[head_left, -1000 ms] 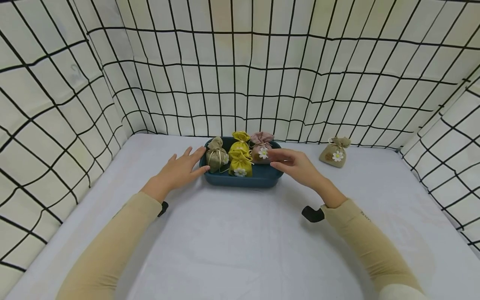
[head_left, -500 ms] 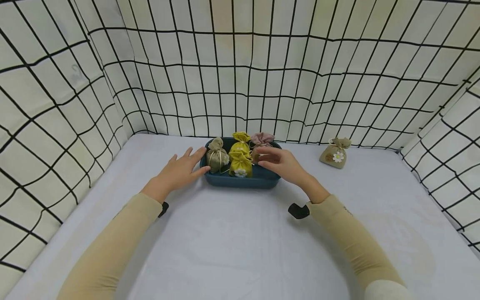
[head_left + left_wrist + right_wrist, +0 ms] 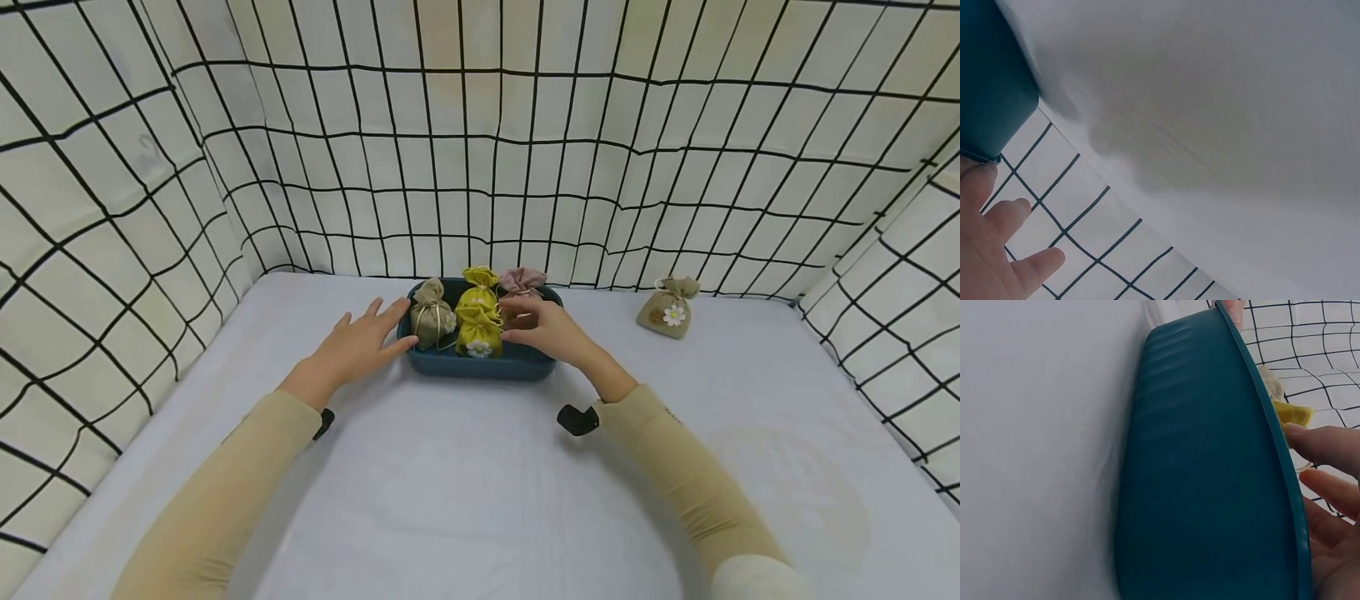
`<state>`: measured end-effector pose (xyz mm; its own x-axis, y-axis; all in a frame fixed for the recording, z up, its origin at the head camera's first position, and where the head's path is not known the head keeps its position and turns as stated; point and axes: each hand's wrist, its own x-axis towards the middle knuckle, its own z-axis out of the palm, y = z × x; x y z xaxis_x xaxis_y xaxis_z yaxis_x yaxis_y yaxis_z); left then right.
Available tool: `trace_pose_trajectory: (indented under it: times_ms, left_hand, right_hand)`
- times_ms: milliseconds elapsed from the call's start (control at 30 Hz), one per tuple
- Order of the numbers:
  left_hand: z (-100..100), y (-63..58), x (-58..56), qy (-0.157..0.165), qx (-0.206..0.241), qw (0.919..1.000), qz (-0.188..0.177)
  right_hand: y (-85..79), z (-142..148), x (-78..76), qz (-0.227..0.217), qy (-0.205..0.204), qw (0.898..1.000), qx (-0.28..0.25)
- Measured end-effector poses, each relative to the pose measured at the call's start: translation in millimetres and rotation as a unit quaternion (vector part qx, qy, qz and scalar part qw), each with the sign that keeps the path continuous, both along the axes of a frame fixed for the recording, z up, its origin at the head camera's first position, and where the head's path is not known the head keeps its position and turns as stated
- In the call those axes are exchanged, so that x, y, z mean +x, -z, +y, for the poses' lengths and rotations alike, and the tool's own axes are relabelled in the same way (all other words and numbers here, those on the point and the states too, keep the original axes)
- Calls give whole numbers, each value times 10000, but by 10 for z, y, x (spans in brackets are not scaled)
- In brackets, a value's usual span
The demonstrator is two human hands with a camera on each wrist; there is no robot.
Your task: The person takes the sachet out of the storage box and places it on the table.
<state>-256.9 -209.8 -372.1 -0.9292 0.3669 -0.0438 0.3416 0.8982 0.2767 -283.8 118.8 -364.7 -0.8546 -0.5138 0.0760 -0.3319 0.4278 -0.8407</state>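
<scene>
A dark teal tray (image 3: 480, 368) holds several small drawstring pouches. An olive-beige pouch (image 3: 430, 317) sits at its left end. In the middle stand two yellow ones, a rear yellow pouch (image 3: 478, 287) and a front yellow pouch (image 3: 478, 332) with a white flower. Behind my right hand (image 3: 551, 331) a pink pouch (image 3: 522, 281) is partly hidden. That hand reaches over the tray, thumb and fingers apart, fingertips at the front yellow pouch's right side. In the right wrist view the thumb (image 3: 1310, 439) overlaps yellow cloth (image 3: 1294, 414). My left hand (image 3: 352, 343) rests spread against the tray's left rim.
On the table's right side stands a beige pouch (image 3: 667, 310) with a daisy. White cloth covers the tabletop (image 3: 450, 483). Black netting (image 3: 540, 167) over white sheets encloses the back and both sides. A dark wrist device (image 3: 577, 420) sits under the right wrist.
My right hand has moved left from the tray's right end, past the pink pouch, to the front yellow pouch. The left hand and the pouches stay where they were.
</scene>
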Motion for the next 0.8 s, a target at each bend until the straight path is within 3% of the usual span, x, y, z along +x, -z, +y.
trace_pose_trajectory:
  times_ms: [333, 800]
  left_hand:
    - [7, 6, 5, 14, 26, 10000, 32]
    - [6, 17, 14, -4, -1, 10000, 33]
  right_hand:
    - [44, -132, -76, -420, 43, 9984, 368]
    - [56, -204, -171, -376, -383, 9923, 1119]
